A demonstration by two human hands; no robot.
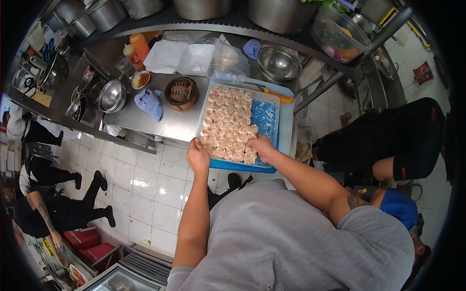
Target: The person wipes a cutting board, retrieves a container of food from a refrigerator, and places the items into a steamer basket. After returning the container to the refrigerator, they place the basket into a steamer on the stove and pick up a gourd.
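A shallow plastic tray (279, 116) holds packed rows of pale siu mai dumplings (225, 121). Its right side shows a bare blue strip smeared with white. My left hand (198, 155) is closed around the tray's near left corner. Over the near right part of the tray, my right hand (262, 148) has its fingers pinched at a dumpling in the outer row; the fingers partly hide it. Under the tray lies a light blue board (287, 131), and an orange-handled tool (284, 99) rests by the tray's far right corner.
On the steel counter (177, 123) are a bamboo steamer (181, 93), a blue cloth (149, 103), metal bowls (112, 95), sauce bottles (139, 46) and a colander (279, 63). A shelf with pots (201, 7) overhangs the back. Co-workers in black (383, 136) stand right and left.
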